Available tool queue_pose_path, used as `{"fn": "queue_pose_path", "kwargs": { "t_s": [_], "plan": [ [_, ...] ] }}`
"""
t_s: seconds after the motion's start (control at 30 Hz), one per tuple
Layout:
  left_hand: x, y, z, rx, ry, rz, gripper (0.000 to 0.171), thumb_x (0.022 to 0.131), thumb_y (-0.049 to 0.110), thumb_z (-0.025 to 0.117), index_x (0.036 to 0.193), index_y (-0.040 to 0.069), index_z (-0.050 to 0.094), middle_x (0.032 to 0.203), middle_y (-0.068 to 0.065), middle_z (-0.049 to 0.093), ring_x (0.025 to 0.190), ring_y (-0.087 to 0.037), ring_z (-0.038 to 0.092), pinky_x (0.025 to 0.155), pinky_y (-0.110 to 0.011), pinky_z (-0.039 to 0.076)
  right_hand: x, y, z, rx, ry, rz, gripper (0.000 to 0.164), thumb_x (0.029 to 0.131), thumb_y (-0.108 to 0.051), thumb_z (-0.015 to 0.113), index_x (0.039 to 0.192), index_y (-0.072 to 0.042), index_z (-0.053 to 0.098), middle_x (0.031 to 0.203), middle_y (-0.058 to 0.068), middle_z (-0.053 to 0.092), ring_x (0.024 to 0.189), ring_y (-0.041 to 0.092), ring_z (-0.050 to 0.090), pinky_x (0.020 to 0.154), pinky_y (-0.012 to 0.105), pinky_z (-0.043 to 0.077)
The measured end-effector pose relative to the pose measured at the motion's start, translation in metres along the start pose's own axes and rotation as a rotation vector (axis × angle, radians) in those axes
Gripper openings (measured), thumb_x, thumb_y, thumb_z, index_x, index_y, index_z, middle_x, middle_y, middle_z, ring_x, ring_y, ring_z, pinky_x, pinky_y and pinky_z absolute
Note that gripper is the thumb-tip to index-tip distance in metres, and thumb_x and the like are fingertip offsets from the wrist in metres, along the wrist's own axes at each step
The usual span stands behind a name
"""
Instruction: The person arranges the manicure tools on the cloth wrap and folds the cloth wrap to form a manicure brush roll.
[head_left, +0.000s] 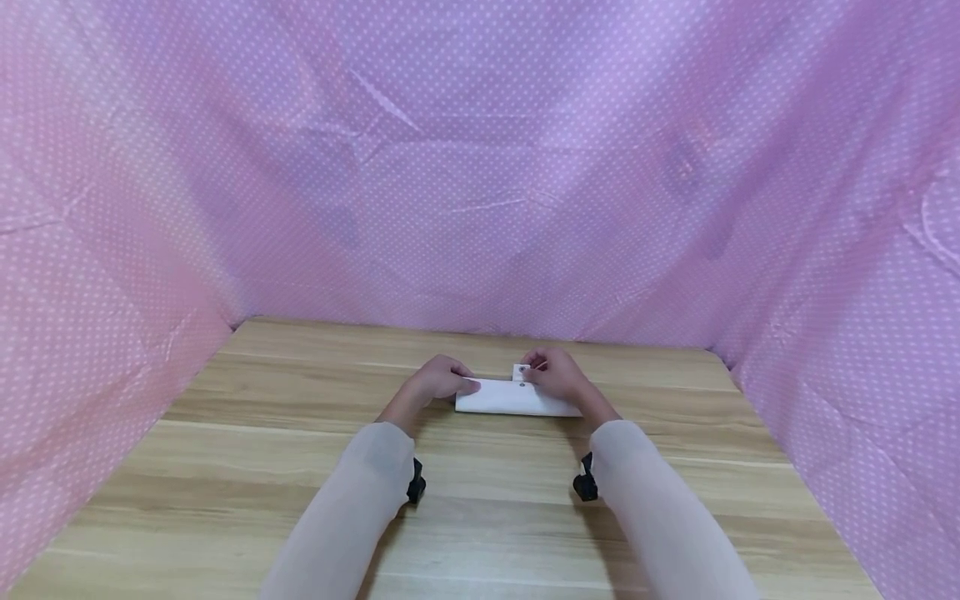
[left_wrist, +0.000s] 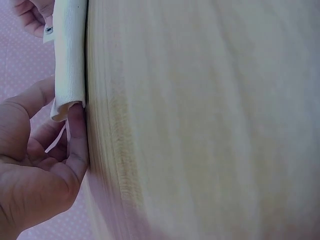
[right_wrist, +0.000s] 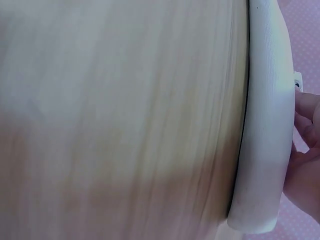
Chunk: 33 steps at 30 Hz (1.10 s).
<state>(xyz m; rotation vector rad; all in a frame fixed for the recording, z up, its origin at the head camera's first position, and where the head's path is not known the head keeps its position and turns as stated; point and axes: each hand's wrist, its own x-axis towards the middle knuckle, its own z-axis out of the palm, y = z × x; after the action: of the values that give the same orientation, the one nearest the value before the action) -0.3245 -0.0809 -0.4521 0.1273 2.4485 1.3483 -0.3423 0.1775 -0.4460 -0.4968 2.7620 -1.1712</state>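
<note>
A white ribbed-cloth pouch [head_left: 510, 400], folded into a long flat roll, lies crosswise on the wooden table. My left hand [head_left: 441, 379] pinches its left end. In the left wrist view, a fingertip [left_wrist: 76, 120] sits in the open end of the roll [left_wrist: 70, 60]. At the far side, a small white tab [head_left: 517, 372] with a metal snap sticks up, and my right hand [head_left: 557, 375] pinches it between thumb and fingers. Another snap [head_left: 522, 385] shows on the roll just in front of the tab. Part of the right hand [right_wrist: 307, 165] is hidden behind the roll in the right wrist view.
The wood-grain table [head_left: 495, 533] stretches around the pouch on every side. Pink dotted cloth [head_left: 465, 208] hangs behind the table and along both sides. A black wrist camera [head_left: 587, 479] hangs under the right sleeve, another [head_left: 416, 482] under the left.
</note>
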Motion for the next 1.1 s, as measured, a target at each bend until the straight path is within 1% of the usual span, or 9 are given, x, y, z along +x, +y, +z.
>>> {"fn": "queue_pose_path", "kwargs": {
  "t_s": [0.13, 0.27, 0.43, 0.6, 0.8, 1.03, 1.1],
  "plan": [
    [0.000, 0.001, 0.001, -0.002, 0.000, -0.003, 0.024, 0.094, 0.023, 0.077, 0.111, 0.006, 0.073, 0.107, -0.007, 0.068, 0.093, -0.020, 0.066, 0.082, -0.033, 0.057, -0.003, -0.003, -0.002, -0.026, 0.006, -0.045, 0.010, 0.097, -0.005, 0.067, 0.107, -0.002, 0.070, 0.101, 0.010, 0.070, 0.098, 0.025, 0.064, 0.091, 0.042, 0.053],
    [0.000, 0.000, 0.002, -0.004, 0.005, -0.005, 0.023, 0.094, 0.022, 0.077, 0.109, 0.006, 0.073, 0.107, -0.007, 0.068, 0.095, -0.020, 0.066, 0.083, -0.034, 0.057, -0.007, -0.006, -0.002, -0.064, 0.021, -0.108, 0.006, 0.097, -0.003, 0.068, 0.101, -0.003, 0.072, 0.096, 0.007, 0.072, 0.092, 0.020, 0.065, 0.085, 0.037, 0.054],
    [-0.001, 0.001, 0.003, -0.010, 0.004, -0.002, 0.022, 0.094, 0.021, 0.077, 0.109, 0.006, 0.074, 0.107, -0.007, 0.068, 0.095, -0.020, 0.066, 0.083, -0.034, 0.058, -0.014, -0.009, -0.001, -0.110, 0.021, -0.187, 0.006, 0.096, -0.001, 0.069, 0.097, -0.004, 0.074, 0.093, 0.004, 0.073, 0.088, 0.017, 0.067, 0.082, 0.034, 0.057],
    [-0.003, 0.002, 0.002, 0.003, 0.005, 0.008, 0.023, 0.093, 0.022, 0.078, 0.109, 0.005, 0.074, 0.106, -0.007, 0.069, 0.095, -0.021, 0.066, 0.083, -0.034, 0.057, -0.020, -0.009, -0.001, -0.137, 0.020, -0.217, 0.007, 0.097, -0.002, 0.068, 0.100, -0.005, 0.074, 0.096, 0.004, 0.072, 0.090, 0.017, 0.067, 0.082, 0.033, 0.058],
    [-0.006, 0.005, 0.000, 0.017, 0.002, 0.016, 0.024, 0.093, 0.023, 0.077, 0.110, 0.005, 0.074, 0.109, -0.007, 0.068, 0.098, -0.021, 0.065, 0.086, -0.035, 0.057, -0.026, -0.009, -0.002, -0.143, 0.052, -0.233, 0.008, 0.097, -0.002, 0.068, 0.098, -0.004, 0.075, 0.096, 0.005, 0.074, 0.087, 0.016, 0.066, 0.078, 0.032, 0.057],
    [-0.005, 0.004, 0.000, 0.027, 0.013, 0.002, 0.024, 0.094, 0.023, 0.077, 0.110, 0.006, 0.074, 0.110, -0.007, 0.068, 0.098, -0.021, 0.065, 0.085, -0.035, 0.057, -0.029, -0.007, -0.002, -0.179, 0.056, -0.314, 0.008, 0.095, 0.003, 0.068, 0.096, -0.001, 0.075, 0.096, 0.009, 0.075, 0.088, 0.019, 0.068, 0.079, 0.034, 0.058],
    [-0.005, 0.003, 0.001, 0.023, 0.012, 0.002, 0.024, 0.093, 0.023, 0.077, 0.110, 0.006, 0.074, 0.109, -0.007, 0.068, 0.097, -0.021, 0.065, 0.084, -0.034, 0.057, -0.030, -0.006, -0.001, -0.192, 0.052, -0.321, 0.009, 0.094, 0.004, 0.068, 0.096, -0.002, 0.075, 0.097, 0.009, 0.075, 0.090, 0.020, 0.069, 0.081, 0.035, 0.059]
  ]
}}
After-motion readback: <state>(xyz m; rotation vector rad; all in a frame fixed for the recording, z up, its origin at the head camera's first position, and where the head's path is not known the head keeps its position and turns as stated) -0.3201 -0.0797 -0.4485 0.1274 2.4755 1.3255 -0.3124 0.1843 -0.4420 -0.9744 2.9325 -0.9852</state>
